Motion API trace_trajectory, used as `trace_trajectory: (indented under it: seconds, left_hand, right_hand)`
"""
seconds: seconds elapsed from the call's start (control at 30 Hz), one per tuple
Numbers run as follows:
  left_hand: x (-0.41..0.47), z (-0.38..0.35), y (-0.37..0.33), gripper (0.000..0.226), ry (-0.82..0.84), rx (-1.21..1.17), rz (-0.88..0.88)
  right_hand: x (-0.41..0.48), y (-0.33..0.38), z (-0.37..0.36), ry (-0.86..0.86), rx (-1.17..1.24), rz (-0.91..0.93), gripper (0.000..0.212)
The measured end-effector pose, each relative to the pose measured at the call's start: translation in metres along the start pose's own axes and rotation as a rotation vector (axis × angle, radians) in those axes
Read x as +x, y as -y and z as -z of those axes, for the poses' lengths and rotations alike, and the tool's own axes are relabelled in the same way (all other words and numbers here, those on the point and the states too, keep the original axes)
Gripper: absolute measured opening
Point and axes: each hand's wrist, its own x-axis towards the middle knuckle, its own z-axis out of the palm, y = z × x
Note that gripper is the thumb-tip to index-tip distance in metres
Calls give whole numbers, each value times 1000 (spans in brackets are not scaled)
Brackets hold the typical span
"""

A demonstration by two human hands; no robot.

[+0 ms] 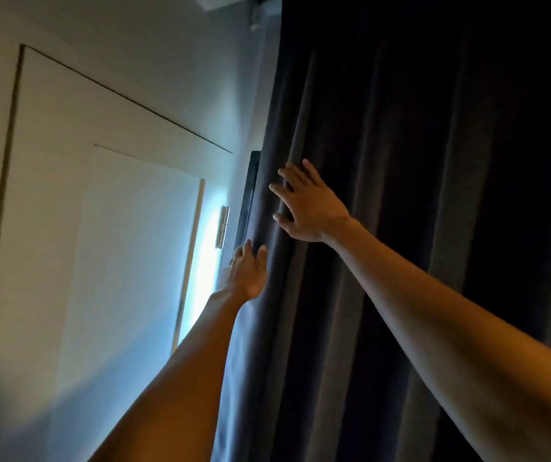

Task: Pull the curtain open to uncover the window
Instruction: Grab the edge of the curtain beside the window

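Observation:
A dark, heavy curtain [417, 195] hangs in deep folds over the right half of the view and hides the window. A dark window frame strip [249, 195] shows just left of the curtain's left edge. My left hand [245, 271] reaches to that edge, fingers curled at or behind the fabric's border and thumb on its front. My right hand [307, 205] lies higher up on the curtain, fingers spread flat against a fold near the same edge. Both forearms stretch up from the bottom of the view.
A white wall [174, 61] with a pale door or cabinet panel [117, 245] fills the left half. A metal hinge [223, 226] sits near the curtain edge. Bluish daylight leaks onto the wall beside the curtain. The curtain track [269, 5] runs at the top.

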Motion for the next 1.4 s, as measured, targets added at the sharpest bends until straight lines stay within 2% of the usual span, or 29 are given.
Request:
trace_trajectory:
  seconds: [0.2,0.4,0.53,0.57,0.67,0.7,0.73,0.83,0.9,0.97,1.07,1.2,1.4]
  left_hand:
    - [20,-12,17,74,-55,-103,40]
    - [37,-25,23,72,-30,-394,134]
    - [49,-27,20,60,-7,-609,205]
    - [51,-27,19,65,36,-652,233]
    - [55,-37,24,112,159,-817,280]
    - [57,-42,28,120,194,-852,276]
    - [58,-46,31,119,227,-882,263]
    - [45,-36,24,83,275,-905,197]
    - [46,-39,29,73,271,-937,164]
    - [42,-36,28,76,261,-929,174]
    - [42,-37,27,86,184,-782,200]
    - [30,-31,13,62,33,-628,143]
    - [27,-28,11,72,12,-517,88]
  right_hand:
    - [29,12,-15,-9,-92,86,58]
    - [46,25,-24,83,-191,10,55]
    - [51,20,-31,103,-213,-8,57]
    - [51,18,-33,105,-214,-12,57]
    - [52,13,-38,104,-200,0,56]
    - [52,12,-39,100,-199,2,55]
    - [53,11,-41,96,-195,5,54]
    - [52,6,-46,100,-180,19,51]
    - [50,0,-47,102,-166,32,51]
    - [47,-5,-45,98,-142,45,53]
    - [51,-9,-36,139,-164,82,58]
    - [68,-14,-11,168,-176,126,55]
    - [71,-14,2,173,-231,100,52]
